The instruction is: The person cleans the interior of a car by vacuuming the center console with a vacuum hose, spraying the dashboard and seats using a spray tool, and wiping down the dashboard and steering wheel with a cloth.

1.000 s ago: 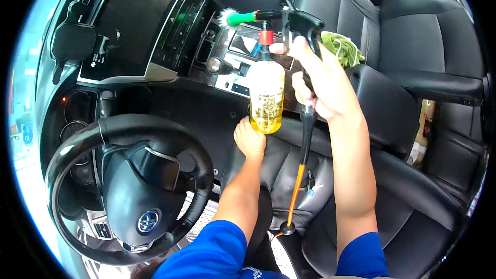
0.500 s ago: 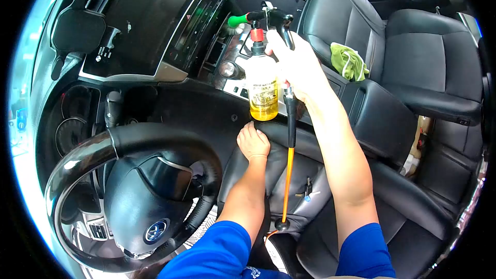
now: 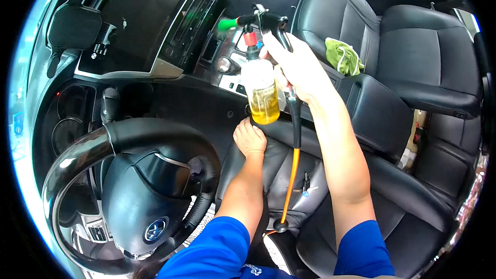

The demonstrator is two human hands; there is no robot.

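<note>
Right hand grasping air cleaning gun; bottle slightly tilted, overlapping near edge of centre console; left hand unclenched on driver's seat, far edge; open room between bottle and steering wheel, left.

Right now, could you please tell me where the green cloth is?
In the head view, the green cloth lies above and right of centre, where the passenger seat meets the console, beyond the right hand.

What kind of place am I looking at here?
Almost certainly the front inside of a car: there's a steering wheel, a gear lever and a black passenger seat.
</note>
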